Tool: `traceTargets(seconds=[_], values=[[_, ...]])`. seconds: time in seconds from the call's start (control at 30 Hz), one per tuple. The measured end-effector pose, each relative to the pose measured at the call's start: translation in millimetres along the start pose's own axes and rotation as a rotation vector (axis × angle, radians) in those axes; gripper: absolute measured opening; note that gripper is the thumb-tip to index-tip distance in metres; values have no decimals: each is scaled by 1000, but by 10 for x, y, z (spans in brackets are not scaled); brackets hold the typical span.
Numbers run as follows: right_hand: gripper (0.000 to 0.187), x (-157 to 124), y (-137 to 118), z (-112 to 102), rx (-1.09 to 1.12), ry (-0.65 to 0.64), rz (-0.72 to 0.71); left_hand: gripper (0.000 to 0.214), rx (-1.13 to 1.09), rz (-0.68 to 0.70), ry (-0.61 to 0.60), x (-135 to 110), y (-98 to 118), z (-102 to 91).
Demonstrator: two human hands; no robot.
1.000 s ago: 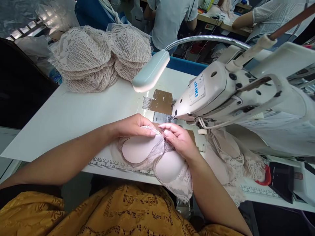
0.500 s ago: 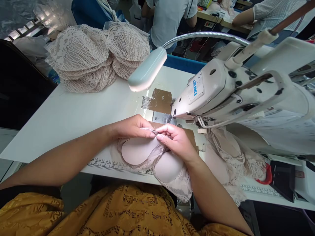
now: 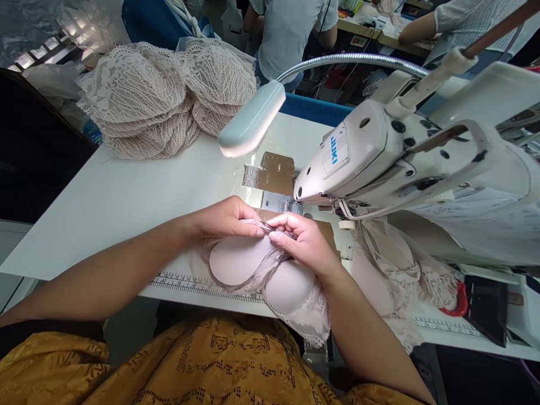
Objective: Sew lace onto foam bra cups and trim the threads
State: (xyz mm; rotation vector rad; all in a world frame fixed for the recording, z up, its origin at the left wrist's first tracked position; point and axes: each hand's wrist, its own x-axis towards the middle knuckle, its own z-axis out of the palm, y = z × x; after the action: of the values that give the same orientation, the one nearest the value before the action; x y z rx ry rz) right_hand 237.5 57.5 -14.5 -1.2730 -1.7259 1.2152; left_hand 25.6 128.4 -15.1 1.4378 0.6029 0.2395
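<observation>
A pale pink bra (image 3: 238,260) with smooth padded cups and lace edging lies at the front of the sewing table, its upper edge lifted in my hands. My left hand (image 3: 232,218) is closed, pinching the lace edge between thumb and fingers. Close against it, my right hand (image 3: 297,233) is closed around a slender dark metal tool (image 3: 266,226). The tool's tip reaches the lace by my left fingertips; the rest is mostly hidden by my fingers, so its exact kind is unclear. Both hands are just in front of the sewing machine's metal plate (image 3: 276,201).
The sewing machine (image 3: 358,146) stands to the right, with a lamp (image 3: 253,118) over the table. Stacked lace pieces (image 3: 135,95) sit at the back left. More bra pieces (image 3: 392,259) lie right, near a red-handled object (image 3: 459,299). A printed ruler (image 3: 202,286) runs along the front edge. People sit beyond.
The dark metal tool shows more plainly between my fingertips now. My hands have stayed in nearly the same place, and the bra has shifted very slightly.
</observation>
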Motion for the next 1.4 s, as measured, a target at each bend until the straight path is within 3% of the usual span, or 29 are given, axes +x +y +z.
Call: traceTargets(seconds=[0.17,0.37,0.57,0.67,0.83,0.93,1.2,1.3,1.4], values=[[13,43,-96,60,-20,11,-71,36,22,7,-36,26,-32,18],[10,42,-61,78,0,66,-56,40,12,-20,-42,16,-20,18],[15,31,-50,27,32,-8,-51,37,-3,-22,-31,20,-33,15],[11,49,-92,55,-7,13,-72,37,-10,-22,-28,32,-52,21],[10,72,-13,123,33,103,-41,25,4,-25,-1,36,-21,32],[18,22,24,58,50,105,29,23,-15,-38,12,8,0,4],[35,-511,-318,-469,-518,-45,315,24,-35,-35,53,-86,-26,-120],[41,-713,-257,-450,-673,6,447,28,83,1,24,-98,4,-96],[29,-824,-107,-275,-700,25,475,25,463,46,40,-101,44,11]])
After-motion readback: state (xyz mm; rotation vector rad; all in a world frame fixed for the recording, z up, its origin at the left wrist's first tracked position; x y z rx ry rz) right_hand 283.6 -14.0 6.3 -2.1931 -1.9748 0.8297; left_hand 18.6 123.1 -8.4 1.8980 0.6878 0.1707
